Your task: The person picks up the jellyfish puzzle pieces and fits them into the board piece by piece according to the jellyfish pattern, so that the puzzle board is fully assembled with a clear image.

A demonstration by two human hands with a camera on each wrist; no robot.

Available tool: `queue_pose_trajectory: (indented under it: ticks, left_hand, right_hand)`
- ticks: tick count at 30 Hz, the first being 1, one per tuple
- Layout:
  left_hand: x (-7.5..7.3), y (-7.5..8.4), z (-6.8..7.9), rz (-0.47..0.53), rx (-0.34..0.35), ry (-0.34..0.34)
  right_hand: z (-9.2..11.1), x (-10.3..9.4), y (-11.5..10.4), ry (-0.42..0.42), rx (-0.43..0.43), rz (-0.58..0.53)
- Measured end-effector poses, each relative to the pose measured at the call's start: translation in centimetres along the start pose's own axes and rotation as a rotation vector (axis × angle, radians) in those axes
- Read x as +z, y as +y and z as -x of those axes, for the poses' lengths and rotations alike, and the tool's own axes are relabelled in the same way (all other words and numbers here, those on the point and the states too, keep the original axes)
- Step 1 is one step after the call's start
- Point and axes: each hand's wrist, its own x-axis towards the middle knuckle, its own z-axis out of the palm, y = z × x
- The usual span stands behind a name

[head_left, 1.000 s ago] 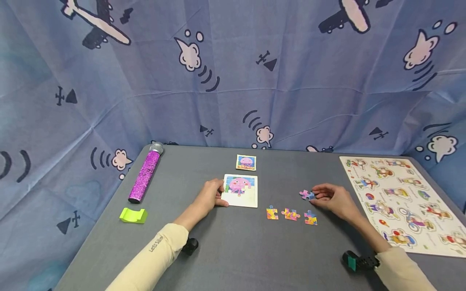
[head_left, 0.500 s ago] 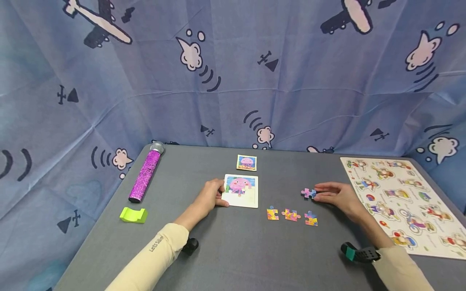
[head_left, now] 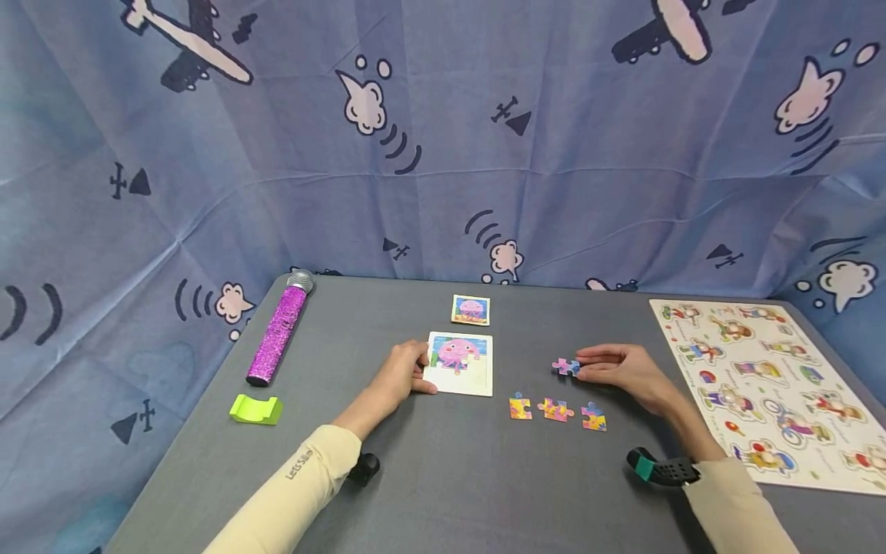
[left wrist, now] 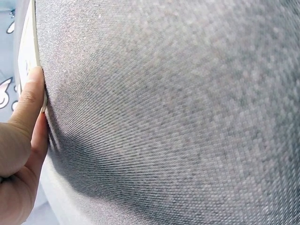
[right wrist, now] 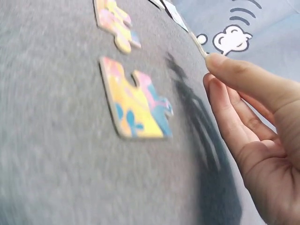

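- Since a second ago the right hand (head_left: 623, 369) has carried its puzzle piece (head_left: 566, 366) leftward over the table (head_left: 443, 477), closer to the puzzle tray (head_left: 460, 363); the left hand (head_left: 396, 380) has stayed at the tray's left edge.
- The right hand's grip is a light pinch: thumb and fingertips (right wrist: 225, 63) close on the edge of the pink and blue piece, the other fingers only loosely bent.
- That piece sits between the tray and the right hand, just above the row of loose pieces.
- The left hand's grip is nearly flat, fingers resting against the tray's left rim (left wrist: 36, 42) with the thumb (left wrist: 33, 93) touching its edge; it steadies the tray without curling round it.
- The tray shows a pink jellyfish picture partly filled in.
- Three loose pieces lie in a row on the table near the person's side: an orange one (head_left: 519, 407), a pink and yellow one (head_left: 555, 409), and a yellow and blue one (head_left: 593, 418).
- A small reference card (head_left: 471, 309) with the same jellyfish lies just beyond the tray.
- A glittery purple microphone (head_left: 278, 332) and a lime green stand (head_left: 254, 409) lie at the left, and a large peg puzzle board (head_left: 768, 385) at the right.
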Motion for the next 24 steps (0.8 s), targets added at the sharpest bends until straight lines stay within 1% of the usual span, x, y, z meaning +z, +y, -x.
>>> queue_pose_trajectory:
  ticks: [4,12,19,21,24]
  left_hand:
    - [0.0,0.1,0.0,-0.001,-0.008,0.000]
    - [-0.1,0.3,0.0,0.011,-0.027,0.003]
    - [-0.1,0.2,0.0,-0.002,-0.002,0.004]
    - [-0.1,0.2,0.0,-0.005,-0.005,0.003]
    - [-0.2,0.3,0.0,-0.010,-0.028,-0.003]
  right_hand:
    - [-0.5,0.7,-0.3,0.000,0.005,-0.015]
    - [-1.5,2.1,-0.7,-0.009,-0.013,-0.032]
    - [-2.4,3.5,-1.2,-0.024,-0.025,-0.060]
    - [-2.6,3.9,-1.3,-0.024,-0.035,-0.065]
    - [-3.0,4.5,-1.5,-0.020,-0.037,-0.059]
